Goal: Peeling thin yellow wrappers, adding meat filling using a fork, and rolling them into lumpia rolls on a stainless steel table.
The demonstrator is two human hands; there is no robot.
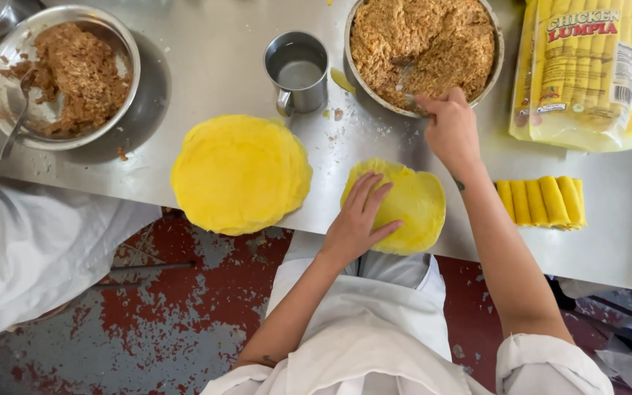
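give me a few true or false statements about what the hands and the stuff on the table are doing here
1. The left hand rests flat on a single yellow wrapper. True.
2. The right hand reaches into the bowl of filling at the top. True.
3. The metal cup lies tipped on its side. False: it stands upright.
4. The finished rolls sit left of the wrapper stack. False: they lie at the far right.
5. The second bowl at the left holds a spoon. True.

Left hand [358, 219] lies flat on a round yellow wrapper [411, 205] at frame centre. Right hand [449, 128] grips a utensil in the round metal bowl of brown filling [422, 44], upper right.
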